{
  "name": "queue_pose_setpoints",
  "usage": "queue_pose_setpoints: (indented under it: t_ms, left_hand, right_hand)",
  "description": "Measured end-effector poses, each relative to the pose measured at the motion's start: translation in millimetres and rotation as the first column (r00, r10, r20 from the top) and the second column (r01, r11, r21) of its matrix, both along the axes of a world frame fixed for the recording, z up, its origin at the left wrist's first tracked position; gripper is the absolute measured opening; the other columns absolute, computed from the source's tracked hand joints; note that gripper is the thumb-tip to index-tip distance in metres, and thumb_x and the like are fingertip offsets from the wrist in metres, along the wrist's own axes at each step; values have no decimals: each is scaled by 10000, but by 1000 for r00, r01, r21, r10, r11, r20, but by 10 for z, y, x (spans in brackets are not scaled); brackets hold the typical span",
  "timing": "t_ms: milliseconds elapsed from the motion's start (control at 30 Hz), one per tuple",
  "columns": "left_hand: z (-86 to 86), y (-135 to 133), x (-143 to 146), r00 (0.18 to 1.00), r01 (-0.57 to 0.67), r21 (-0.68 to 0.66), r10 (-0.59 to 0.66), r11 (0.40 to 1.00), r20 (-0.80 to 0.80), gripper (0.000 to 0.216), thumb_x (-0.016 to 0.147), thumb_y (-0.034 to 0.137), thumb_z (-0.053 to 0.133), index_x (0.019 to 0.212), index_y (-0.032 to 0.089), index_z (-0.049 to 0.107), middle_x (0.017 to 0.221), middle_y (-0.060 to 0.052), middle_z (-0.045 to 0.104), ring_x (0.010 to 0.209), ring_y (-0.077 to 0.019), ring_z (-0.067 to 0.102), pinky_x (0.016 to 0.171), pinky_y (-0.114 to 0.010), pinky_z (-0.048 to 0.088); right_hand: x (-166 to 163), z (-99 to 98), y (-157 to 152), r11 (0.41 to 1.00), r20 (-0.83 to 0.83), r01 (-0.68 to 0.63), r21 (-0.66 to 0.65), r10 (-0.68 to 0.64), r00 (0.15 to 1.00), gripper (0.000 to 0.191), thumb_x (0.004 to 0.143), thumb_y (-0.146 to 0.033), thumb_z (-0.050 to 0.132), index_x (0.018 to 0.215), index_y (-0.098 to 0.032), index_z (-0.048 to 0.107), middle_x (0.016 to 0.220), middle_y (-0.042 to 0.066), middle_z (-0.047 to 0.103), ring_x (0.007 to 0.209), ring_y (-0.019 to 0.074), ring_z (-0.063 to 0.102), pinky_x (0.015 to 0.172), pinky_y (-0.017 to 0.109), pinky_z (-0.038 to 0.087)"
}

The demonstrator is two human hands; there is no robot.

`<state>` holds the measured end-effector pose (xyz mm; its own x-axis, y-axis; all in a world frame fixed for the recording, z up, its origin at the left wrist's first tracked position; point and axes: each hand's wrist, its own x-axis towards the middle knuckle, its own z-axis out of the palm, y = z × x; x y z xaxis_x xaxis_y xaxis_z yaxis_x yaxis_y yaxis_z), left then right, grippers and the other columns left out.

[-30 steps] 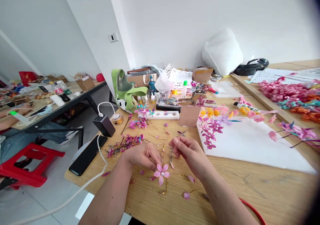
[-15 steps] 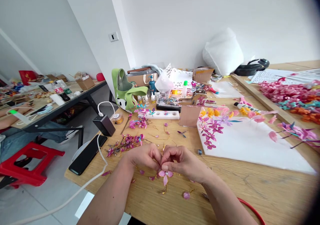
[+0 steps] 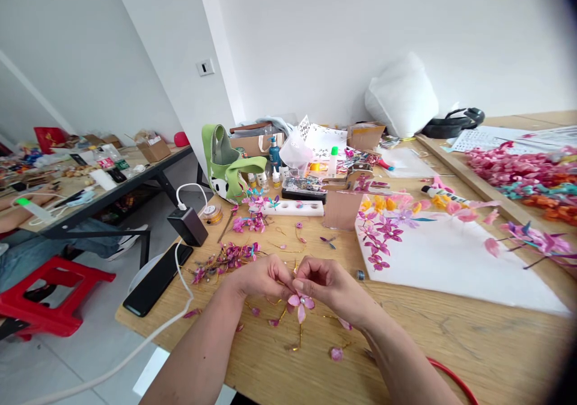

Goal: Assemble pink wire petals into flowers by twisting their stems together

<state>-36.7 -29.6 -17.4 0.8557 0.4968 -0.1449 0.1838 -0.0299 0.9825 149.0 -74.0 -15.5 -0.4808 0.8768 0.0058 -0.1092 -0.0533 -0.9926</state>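
My left hand (image 3: 269, 277) and my right hand (image 3: 328, 285) meet over the front of the wooden table, thumbs and fingertips pinched close together. Between them they grip a pink flower (image 3: 301, 304) with a pearly centre and gold-edged petals, which faces me just below the fingertips. Its stem is hidden behind my fingers. Around the hands lie loose petals on gold wire, among them a pale purple petal (image 3: 336, 354). Beyond my left hand rests a pile of magenta wired flowers (image 3: 231, 258).
Left of the hands lie a black phone (image 3: 155, 282) and a black charger (image 3: 187, 225) with a white cable. At right, a white foam board (image 3: 433, 261) carries flower sprays. A red-handled tool (image 3: 451, 376) lies near my right forearm. Another person's arm (image 3: 22, 210) rests at the far-left table.
The flower has turned and shifted slightly up and right, with more of its petals showing. Both hands stay pinched together, the fingers moved a little.
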Motion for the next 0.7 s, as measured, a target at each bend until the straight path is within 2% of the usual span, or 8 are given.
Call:
queue_pose_setpoints:
  t_ms: [133,233,367,533,700]
  left_hand:
    - [20,-11,18,999,-49,-18,50,999,20,319,686,409,723,735,96,753,625,-71,661,589,-127,534,588,-228,421]
    - [50,-15,32,989,-118,-28,120,993,90,303,688,405,723,715,105,754,706,-100,695,675,-163,586,692,-263,454]
    - [101,-18,49,958,-232,-2,229,973,171,277,695,388,723,692,112,748,683,-86,688,654,-152,579,703,-262,445]
    - [95,-15,58,936,-285,-20,282,958,211,284,701,398,714,661,117,734,649,-72,670,628,-149,571,689,-264,444]
    - [68,-11,55,932,-285,-20,283,958,226,260,701,376,720,663,119,731,646,-72,672,637,-153,578,684,-263,447]
  right_hand:
    - [-1,-8,3,999,0,35,6,-35,999,373,709,-507,695,715,-159,562,578,-16,560,501,102,480,484,225,351]
    - [8,-4,10,994,-44,102,26,-101,994,369,770,-541,618,758,-177,557,625,-5,574,547,117,490,487,226,347]
    - [31,12,23,975,-48,213,67,-210,977,422,805,-578,547,680,-176,557,624,-1,549,578,122,456,528,239,339]
    - [30,73,0,992,0,112,65,-112,994,454,781,-603,560,642,-173,588,581,-11,483,540,111,383,493,232,331]
    - [17,54,-15,997,-88,78,1,-77,993,402,789,-552,591,664,-169,603,595,-6,490,549,111,393,468,218,341]
